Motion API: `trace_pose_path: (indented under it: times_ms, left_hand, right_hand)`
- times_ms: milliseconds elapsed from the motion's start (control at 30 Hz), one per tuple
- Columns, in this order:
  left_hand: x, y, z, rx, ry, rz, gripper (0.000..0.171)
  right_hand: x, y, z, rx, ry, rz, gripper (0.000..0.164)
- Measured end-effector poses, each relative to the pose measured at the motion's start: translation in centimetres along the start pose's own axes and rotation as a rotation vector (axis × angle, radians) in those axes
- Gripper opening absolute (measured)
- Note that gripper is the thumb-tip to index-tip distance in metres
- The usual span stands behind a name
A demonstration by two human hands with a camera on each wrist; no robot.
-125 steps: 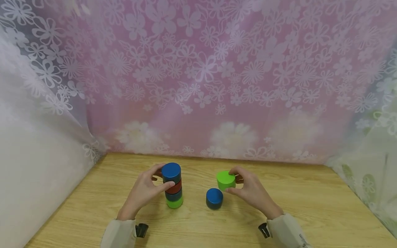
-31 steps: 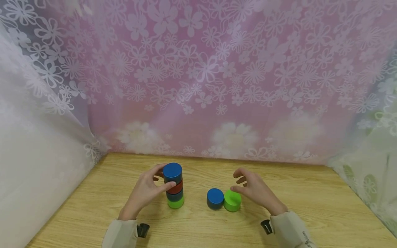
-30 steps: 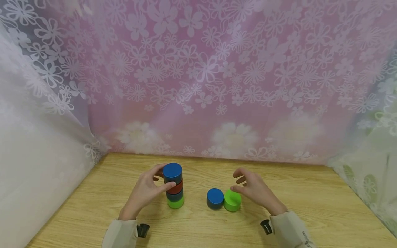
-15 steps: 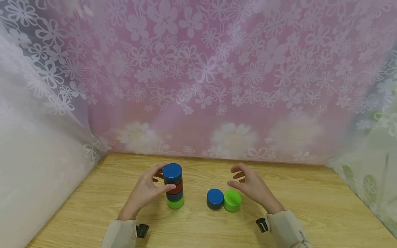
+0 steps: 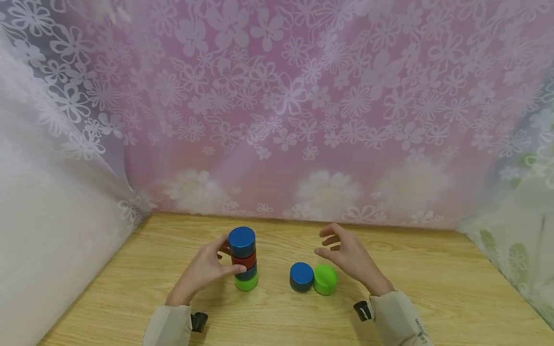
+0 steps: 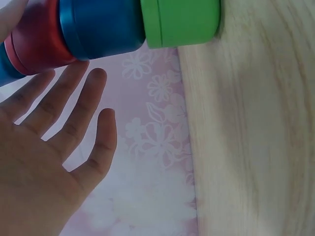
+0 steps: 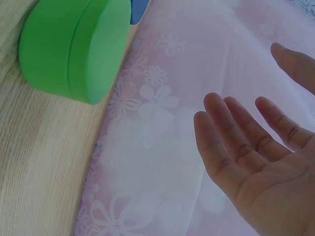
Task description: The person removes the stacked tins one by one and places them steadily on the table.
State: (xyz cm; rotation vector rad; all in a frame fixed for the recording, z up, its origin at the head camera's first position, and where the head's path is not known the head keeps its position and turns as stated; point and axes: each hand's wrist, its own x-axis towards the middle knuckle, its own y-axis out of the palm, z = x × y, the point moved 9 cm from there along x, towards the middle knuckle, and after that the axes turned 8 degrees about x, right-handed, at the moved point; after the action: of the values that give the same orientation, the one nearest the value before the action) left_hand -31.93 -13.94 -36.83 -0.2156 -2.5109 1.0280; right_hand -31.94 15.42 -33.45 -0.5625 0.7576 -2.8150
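Observation:
Four small round lidded tins form an upright stack: a green tin at the bottom, a dark blue one, a red tin, and a blue tin on top. My left hand is around the stack, thumb in front, fingers behind. In the left wrist view its fingers look straight and spread beside the red tin; contact is unclear. To the right, a loose blue tin and a green tin stand side by side. Above and behind them hovers my right hand, fingers loosely bent, holding nothing.
A light wooden table carries everything. A pink flowered curtain hangs along its back edge, with pale cloth at the left and right sides. A dark wrist clip sits at each cuff.
The green tin my right hand held now stands beside the loose blue tin. That hand has let go and moved up and slightly left. My left thumb has slipped lower on the stack.

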Motion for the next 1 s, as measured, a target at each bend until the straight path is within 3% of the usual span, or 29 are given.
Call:
trace_pose_path:
  times_ms: [567, 1000]
  left_hand:
    - [0.1, 0.6, 0.4, -0.023, -0.011, 0.057, 0.054]
    - [-0.1, 0.4, 0.5, -0.017, -0.041, 0.057, 0.049]
  right_hand:
    - [0.6, 1.1, 1.5, 0.041, -0.049, -0.050, 0.034]
    - [1.4, 2.1, 3.5, 0.094, -0.099, -0.063, 0.035]
